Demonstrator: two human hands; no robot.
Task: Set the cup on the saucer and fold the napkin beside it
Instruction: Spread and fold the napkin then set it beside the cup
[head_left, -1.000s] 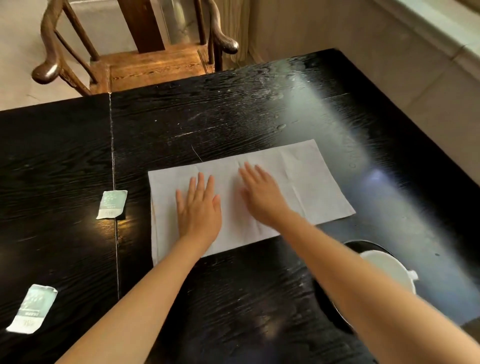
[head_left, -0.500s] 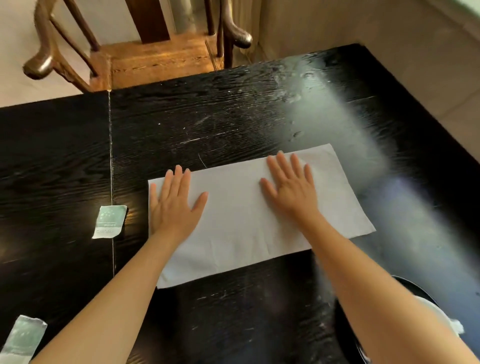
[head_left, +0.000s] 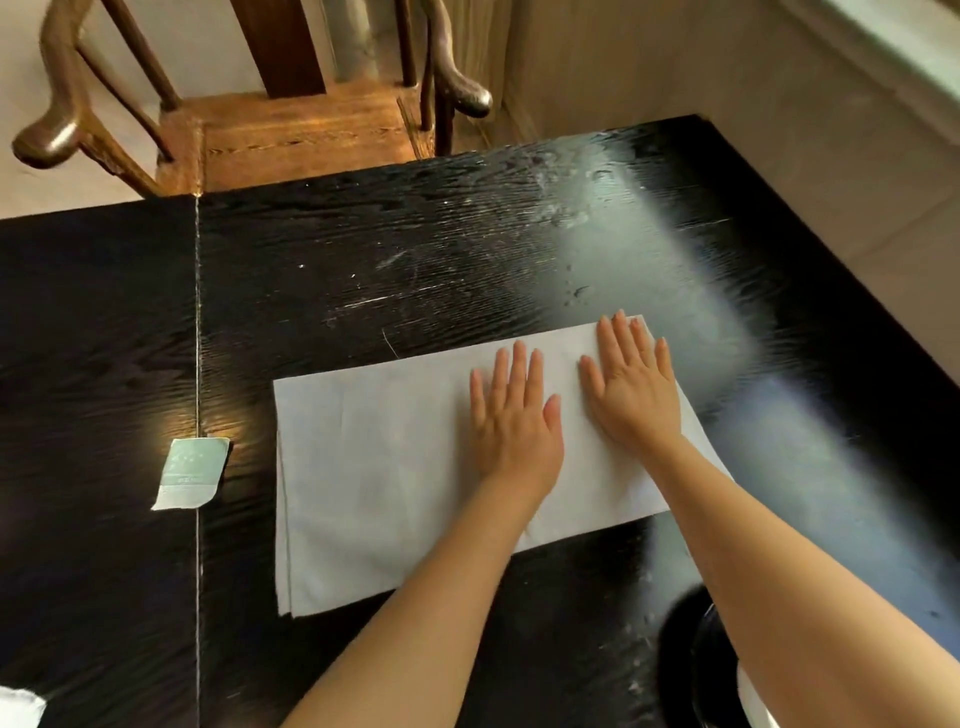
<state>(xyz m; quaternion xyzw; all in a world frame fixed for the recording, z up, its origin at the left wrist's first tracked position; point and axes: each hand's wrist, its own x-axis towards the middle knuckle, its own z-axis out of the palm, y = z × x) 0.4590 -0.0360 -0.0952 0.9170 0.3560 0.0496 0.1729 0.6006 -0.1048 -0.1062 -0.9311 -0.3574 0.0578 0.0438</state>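
The napkin (head_left: 374, 467), white and folded into a long rectangle, lies flat on the black wood-grain surface (head_left: 415, 270), its long side running from lower left to upper right; doubled edges show at its near left corner. The left hand (head_left: 514, 426) rests palm down on the napkin's right half, fingers extended and close together, holding nothing. The right hand (head_left: 636, 389) lies palm down just beside it on the napkin's far right end, fingers likewise straight, fingertips reaching the napkin's far corner, holding nothing. The two hands are near each other but not touching; both forearms run in from the lower right of the view. At the lower right edge, a dark round saucer (head_left: 675, 670) sits on the surface, mostly covered by the right forearm. A sliver of white cup (head_left: 750, 701) shows on it; how the cup sits on the saucer cannot be determined. The saucer stands apart from the napkin, near its right end. A small pale green packet (head_left: 189, 473) lies on the surface left of the napkin, across a thin seam (head_left: 197, 312) in the top. A scrap of white paper (head_left: 18, 706) shows at the lower left corner. A wooden armchair (head_left: 291, 130) stands beyond the far edge.
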